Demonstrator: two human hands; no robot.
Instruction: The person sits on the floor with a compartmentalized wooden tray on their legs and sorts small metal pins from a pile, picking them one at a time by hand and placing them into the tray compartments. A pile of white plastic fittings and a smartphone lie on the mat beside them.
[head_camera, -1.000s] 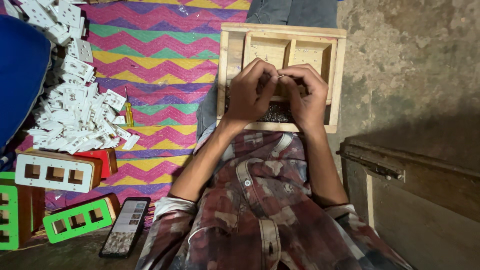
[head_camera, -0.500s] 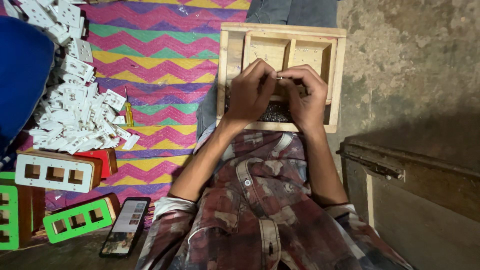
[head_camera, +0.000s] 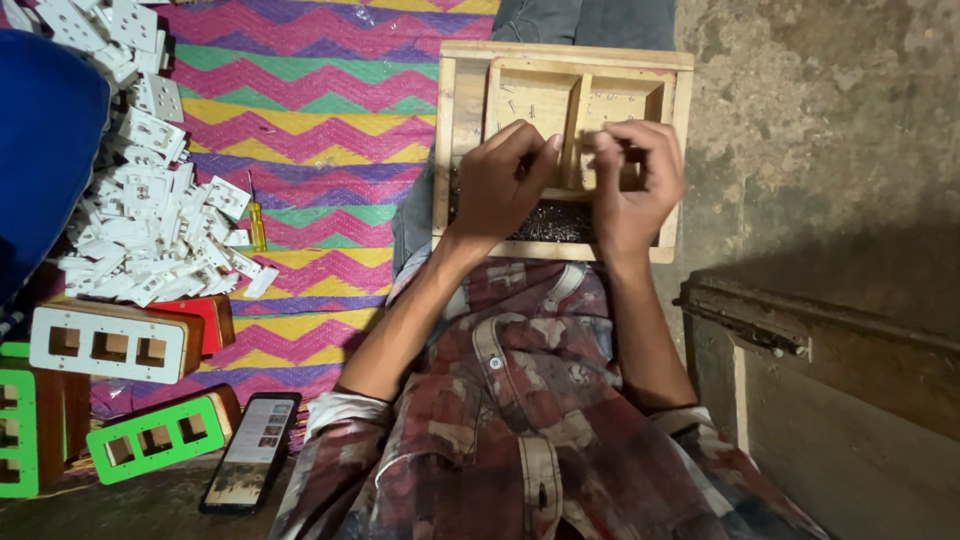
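— Wooden tray, is it? What's hard to see in it?

— Mostly what the hands cover. The left hand and the right hand sit over its middle, fingertips curled in and nearly meeting above the centre divider. Both look pinched on something small, but it is too tiny and hidden to name, so I cannot tell what either grips (or whether anything is really in there).

— And what's in the tray?

— Its near compartment holds a dark heap of small metal pieces, half under the palms; the two upper compartments show a few loose specks. The tray rests on the person's lap, its far edge meeting jeans cut off by the frame.

— Anything around it?

— A pile of white plastic switch plates lies well to the left on the zigzag mat, with a yellow-handled screwdriver just beside it. Nearer are wooden frames faced white and green, each with three square openings, and a phone, screen lit. A blue shape at the left edge is cut off.
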